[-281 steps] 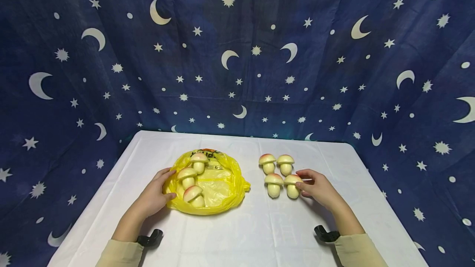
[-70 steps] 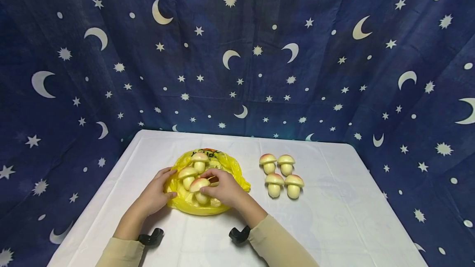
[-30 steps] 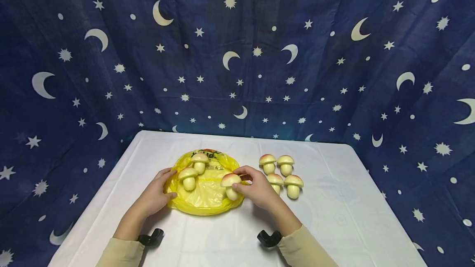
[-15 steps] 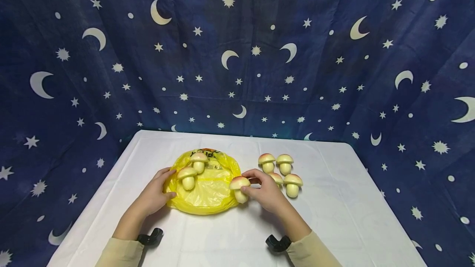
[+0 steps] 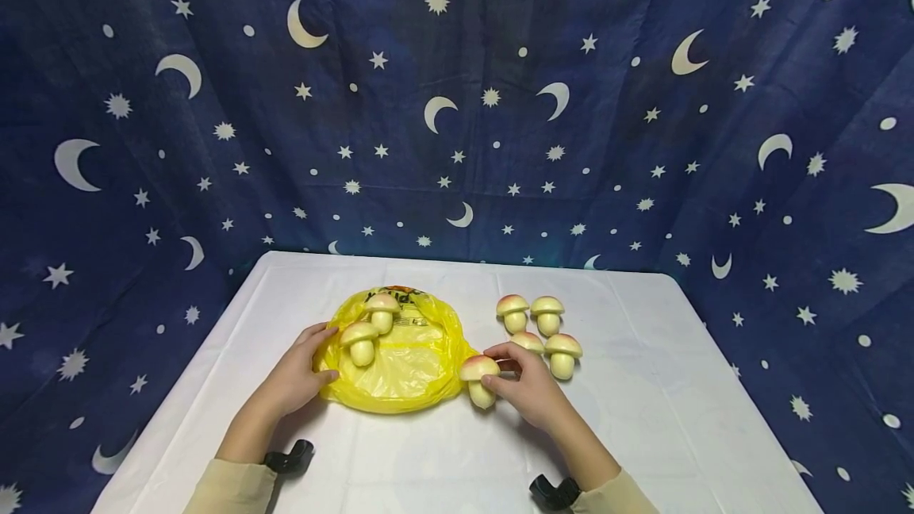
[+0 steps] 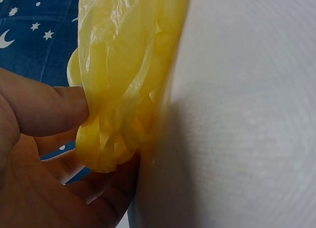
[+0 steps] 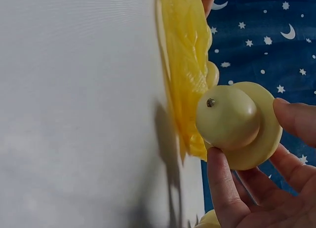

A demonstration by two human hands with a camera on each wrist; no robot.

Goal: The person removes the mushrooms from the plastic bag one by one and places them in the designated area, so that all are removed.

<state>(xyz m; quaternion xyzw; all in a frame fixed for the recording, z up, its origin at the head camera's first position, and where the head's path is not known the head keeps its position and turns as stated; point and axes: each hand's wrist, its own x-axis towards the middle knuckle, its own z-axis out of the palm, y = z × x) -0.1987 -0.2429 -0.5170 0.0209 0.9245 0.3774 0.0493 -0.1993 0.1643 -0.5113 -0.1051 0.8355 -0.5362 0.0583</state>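
In the head view my left hand (image 5: 294, 375) holds the left side of a yellow plastic bag (image 5: 451, 339), spread open with its rim rolled down. The left wrist view shows the thumb on the crumpled plastic (image 6: 118, 90) and the fingers behind it. Two toy mushrooms (image 5: 361, 343) with pinkish caps lie inside at the left. My right hand (image 5: 528, 389) pinches another toy mushroom (image 5: 478, 375) by its cap, just outside the bag's right edge. In the right wrist view that mushroom (image 7: 232, 119) is raised off the tablecloth, its stem end facing the camera.
Several like mushrooms (image 5: 547, 314) stand in two rows on the white tablecloth (image 5: 428, 458), right of the bag. The right hand partly hides the front left one (image 5: 527, 341). A dark blue curtain (image 5: 457, 141) with moons and stars surrounds the table.
My right hand went from the mushrooms on the table into the bag, took the front mushroom and carried it right, over the rim and out. The left hand stayed at the bag.
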